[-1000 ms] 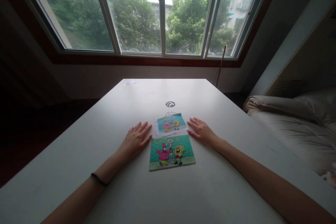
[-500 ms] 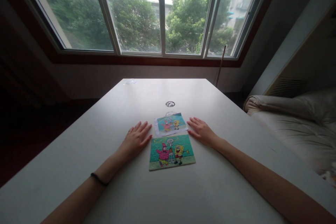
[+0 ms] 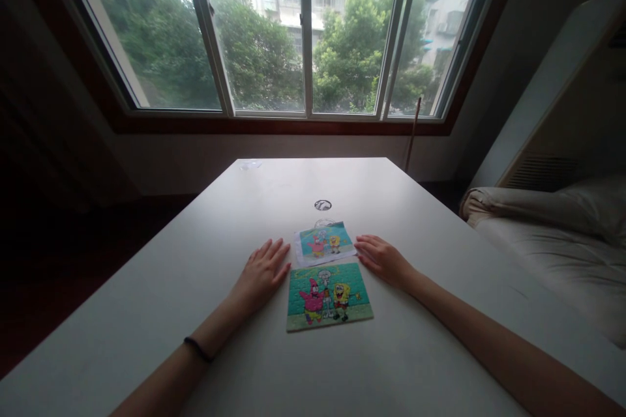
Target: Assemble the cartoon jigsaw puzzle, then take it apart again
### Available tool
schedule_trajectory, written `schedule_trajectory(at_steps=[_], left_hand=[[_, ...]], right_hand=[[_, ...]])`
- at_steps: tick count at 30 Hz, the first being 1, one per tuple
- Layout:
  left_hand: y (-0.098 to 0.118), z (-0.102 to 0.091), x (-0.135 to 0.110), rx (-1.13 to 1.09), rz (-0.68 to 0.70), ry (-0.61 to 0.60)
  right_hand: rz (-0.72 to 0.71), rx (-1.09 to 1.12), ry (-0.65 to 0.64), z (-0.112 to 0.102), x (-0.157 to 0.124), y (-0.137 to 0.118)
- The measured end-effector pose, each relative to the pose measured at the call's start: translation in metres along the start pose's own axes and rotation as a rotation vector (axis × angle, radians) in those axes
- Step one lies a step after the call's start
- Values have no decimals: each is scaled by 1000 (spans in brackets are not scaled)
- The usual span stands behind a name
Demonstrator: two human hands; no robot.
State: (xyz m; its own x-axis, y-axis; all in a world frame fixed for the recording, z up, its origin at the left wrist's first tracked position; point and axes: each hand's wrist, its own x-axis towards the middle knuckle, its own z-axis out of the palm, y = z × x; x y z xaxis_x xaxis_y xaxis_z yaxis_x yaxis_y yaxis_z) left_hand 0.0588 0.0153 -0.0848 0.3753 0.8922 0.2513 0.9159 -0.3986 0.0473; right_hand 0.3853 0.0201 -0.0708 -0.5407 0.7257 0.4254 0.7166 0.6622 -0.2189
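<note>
A jigsaw puzzle (image 3: 329,300) with cartoon figures on a teal ground lies flat on the white table (image 3: 235,371), its pieces joined into one rectangle. Just beyond it is a smaller picture sheet (image 3: 327,242) with the same figures and a white border. My left hand (image 3: 263,272) rests palm down to the left of both, fingers spread, fingertips close to the puzzle's upper left corner. On the other side, my right hand (image 3: 384,259) lies flat with its fingertips at or very near the sheet's right edge. Neither hand holds anything.
Behind the sheet is a round table hole (image 3: 323,205). A clear plastic scrap (image 3: 250,165) lies at the far left corner. A thin stick (image 3: 413,133) leans below the window (image 3: 308,32). A pale padded seat (image 3: 548,234) stands to the right.
The whole view has shifted, so the table and hands appear slightly lower and further right. My right fingers look a little closer together and nearer the sheet. Puzzle and sheet stay in place.
</note>
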Motion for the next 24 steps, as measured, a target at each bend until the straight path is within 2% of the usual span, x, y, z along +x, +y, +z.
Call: schedule_trajectory(at_steps=[5,11,13,16,18,24], left_hand=[[1,1,-2,-12,-25,-23],[9,-3,-14,-61,-10,-60],[17,-6,-23,-85,-6,-82],[32,-9,-37,-112,-22,-117],[40,-10,-44,-129,5,-122],[40,-6,-51,-184,161,-69]], right_hand=[[25,-12,-11,3,-2,0],[213,1,-106,9,-10,-15],[262,56,-78,8,-14,-22],[306,153,44,3,-18,-32],[269,201,59,-1,-19,-40],[-1,244,-95,-8,-19,-54]])
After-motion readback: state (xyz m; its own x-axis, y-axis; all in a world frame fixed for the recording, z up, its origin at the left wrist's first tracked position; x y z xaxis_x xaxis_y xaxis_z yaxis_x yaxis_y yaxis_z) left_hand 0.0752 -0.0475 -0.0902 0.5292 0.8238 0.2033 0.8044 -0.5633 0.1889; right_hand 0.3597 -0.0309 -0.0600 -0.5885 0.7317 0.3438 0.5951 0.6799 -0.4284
